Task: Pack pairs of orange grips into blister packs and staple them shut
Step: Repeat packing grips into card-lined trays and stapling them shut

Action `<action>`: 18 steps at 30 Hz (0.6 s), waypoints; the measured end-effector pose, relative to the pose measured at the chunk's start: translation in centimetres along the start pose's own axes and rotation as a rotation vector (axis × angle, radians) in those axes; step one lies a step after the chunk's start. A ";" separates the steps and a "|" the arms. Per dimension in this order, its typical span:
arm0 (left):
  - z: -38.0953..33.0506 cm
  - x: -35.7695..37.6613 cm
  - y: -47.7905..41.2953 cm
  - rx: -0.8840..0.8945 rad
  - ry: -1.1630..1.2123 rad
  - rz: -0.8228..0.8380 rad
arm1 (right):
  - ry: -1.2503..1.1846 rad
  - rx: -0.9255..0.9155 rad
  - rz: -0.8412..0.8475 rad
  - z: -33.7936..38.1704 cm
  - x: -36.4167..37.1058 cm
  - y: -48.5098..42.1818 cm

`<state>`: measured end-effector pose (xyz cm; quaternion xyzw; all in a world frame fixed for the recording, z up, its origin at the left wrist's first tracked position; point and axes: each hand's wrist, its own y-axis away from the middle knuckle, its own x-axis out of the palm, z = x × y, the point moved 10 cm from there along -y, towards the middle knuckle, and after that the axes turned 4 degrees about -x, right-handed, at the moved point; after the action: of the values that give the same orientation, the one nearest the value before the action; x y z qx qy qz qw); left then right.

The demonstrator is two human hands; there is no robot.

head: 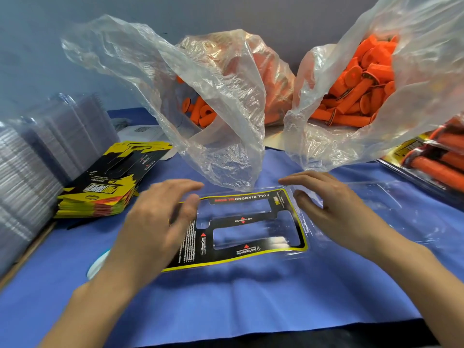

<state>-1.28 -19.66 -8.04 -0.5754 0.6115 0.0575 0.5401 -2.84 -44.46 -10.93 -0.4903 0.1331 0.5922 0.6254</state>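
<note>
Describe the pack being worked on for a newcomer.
Start at the blue cloth. At its centre, between the left hand and right hand, lies a clear blister pack holding a black, yellow-edged card. Unlike the finished packs at far right, its two windows show no orange.

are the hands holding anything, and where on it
Nothing is gripped. The left hand lies flat on the left end of the blister pack; the right hand is at its right edge, fingers straight.
</note>
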 end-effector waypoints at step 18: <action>1.6 -2.0 -5.7 -0.075 0.028 -0.207 | -0.062 0.080 -0.091 -1.6 -0.9 -4.6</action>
<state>3.57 -19.14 -4.15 -0.6560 0.5539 0.0162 0.5125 1.55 -45.40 -8.91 -0.4519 0.1150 0.5721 0.6748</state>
